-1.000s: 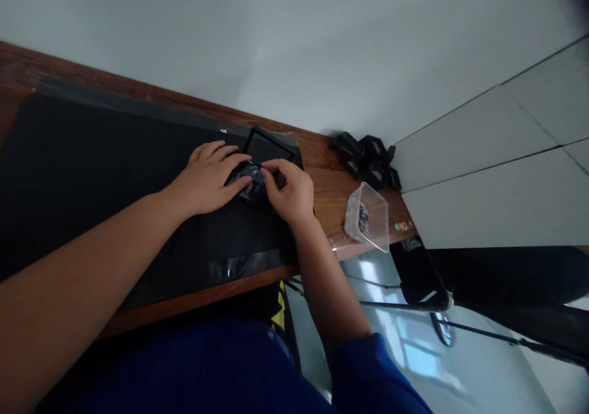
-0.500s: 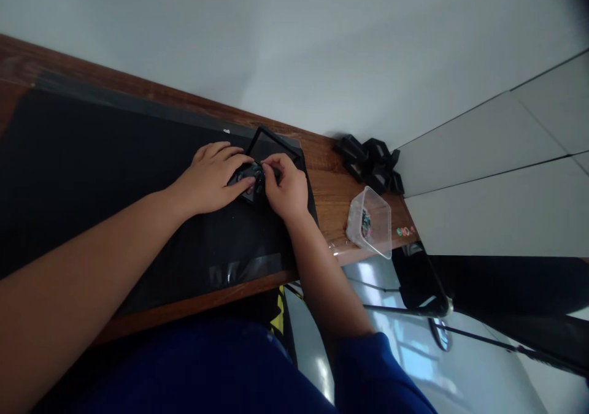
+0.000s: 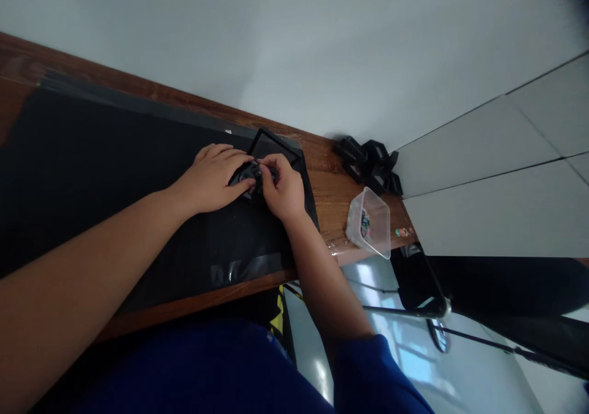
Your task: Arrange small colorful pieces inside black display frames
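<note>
A small black box (image 3: 248, 195) lies on the black mat (image 3: 115, 168), its framed lid (image 3: 278, 146) with a see-through or glossy panel raised towards the wall. My left hand (image 3: 214, 178) rests over the box's left side and holds it, fingers along the back and thumb across the front. Inside the box are small dark, shiny pieces, partly hidden by my fingers. My right hand (image 3: 284, 188) is at the box's right side, with thumb and forefinger pinched together close to my left fingertips. What the pinch holds is too small to make out.
To the right on the wooden table (image 3: 329, 187) stands a clear plastic tub (image 3: 354, 221) with small colourful pieces in it. Behind it several black boxes (image 3: 368, 162) are heaped near the wall. Small coloured rings (image 3: 404, 232) lie at the table's right end.
My right hand has shifted slightly left and its pinch is nearer my left fingertips. My left hand stays on the box.
</note>
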`<state>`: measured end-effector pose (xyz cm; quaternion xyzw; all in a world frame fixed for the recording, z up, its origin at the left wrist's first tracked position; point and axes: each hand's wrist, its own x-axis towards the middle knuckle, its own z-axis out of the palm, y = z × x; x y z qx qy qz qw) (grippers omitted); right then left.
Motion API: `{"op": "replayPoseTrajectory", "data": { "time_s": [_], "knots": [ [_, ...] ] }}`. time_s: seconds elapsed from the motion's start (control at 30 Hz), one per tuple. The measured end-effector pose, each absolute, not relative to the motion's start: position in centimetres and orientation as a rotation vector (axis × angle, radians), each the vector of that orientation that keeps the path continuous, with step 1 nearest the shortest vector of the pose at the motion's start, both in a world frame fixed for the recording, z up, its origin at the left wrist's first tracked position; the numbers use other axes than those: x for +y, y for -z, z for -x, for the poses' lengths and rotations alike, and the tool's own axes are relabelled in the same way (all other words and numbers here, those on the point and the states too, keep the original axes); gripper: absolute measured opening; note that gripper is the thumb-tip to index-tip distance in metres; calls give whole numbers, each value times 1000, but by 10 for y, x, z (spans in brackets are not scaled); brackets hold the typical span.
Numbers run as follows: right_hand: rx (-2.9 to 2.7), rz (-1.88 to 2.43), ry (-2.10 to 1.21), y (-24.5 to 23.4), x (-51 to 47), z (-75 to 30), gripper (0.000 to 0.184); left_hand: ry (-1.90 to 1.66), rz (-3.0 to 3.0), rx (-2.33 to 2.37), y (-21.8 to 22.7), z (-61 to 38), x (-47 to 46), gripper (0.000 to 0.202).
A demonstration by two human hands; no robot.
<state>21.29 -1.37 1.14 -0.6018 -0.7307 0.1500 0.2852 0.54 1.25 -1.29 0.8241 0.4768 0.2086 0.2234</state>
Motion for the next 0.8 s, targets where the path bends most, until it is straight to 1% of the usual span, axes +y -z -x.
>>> {"op": "replayPoseTrajectory", "data": {
  "time_s": [0.23,0.37,0.47,0.6,0.8],
  "knots": [
    [-1931,1648,-422,-8,-12,-209,6,-595,-2281,1325,15,-6,13,66],
    [-1904,1577,-494,-5,-11,-209,8,-571,-2290,1331,14,-6,13,70],
    [-1856,1587,-484,-5,-11,-210,10,-557,-2278,1338,12,-5,12,72],
    [-1873,1618,-450,-6,-11,-207,8,-565,-2277,1348,14,-6,13,75],
    [-1894,1596,-514,-6,-10,-204,5,-528,-2302,1352,17,-5,15,81]
  ]
}}
